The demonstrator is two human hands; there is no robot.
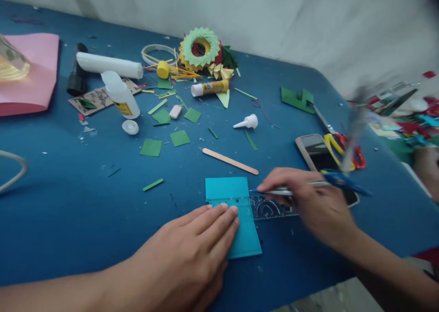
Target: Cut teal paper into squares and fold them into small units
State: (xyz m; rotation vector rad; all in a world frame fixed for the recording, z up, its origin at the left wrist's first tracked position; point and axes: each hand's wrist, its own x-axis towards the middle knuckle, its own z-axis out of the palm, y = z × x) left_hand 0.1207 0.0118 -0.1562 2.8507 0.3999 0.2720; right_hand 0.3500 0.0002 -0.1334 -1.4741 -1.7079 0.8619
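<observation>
My left hand (202, 243) lies flat with fingers stretched, pressing a clear plastic ruler (274, 207) across a bright blue paper piece (226, 187). The ruler runs crosswise over the paper and sticks out past its right edge. Pinched in my right hand (312, 202) is a slim silver pointed tool (283, 191) with a blue part behind the hand. A blurred grey arm rises from that blue part; I cannot make out the tool's exact kind. Its tip is close to the paper's right edge, by the ruler's upper edge.
A wooden craft stick (229, 161) lies beyond the paper. Farther back are green paper scraps (151, 147), a glue stick (210, 88), a white bottle (121, 97) and a paper ring (200, 46). A phone (310, 149) and scissors (343, 147) lie by my right hand.
</observation>
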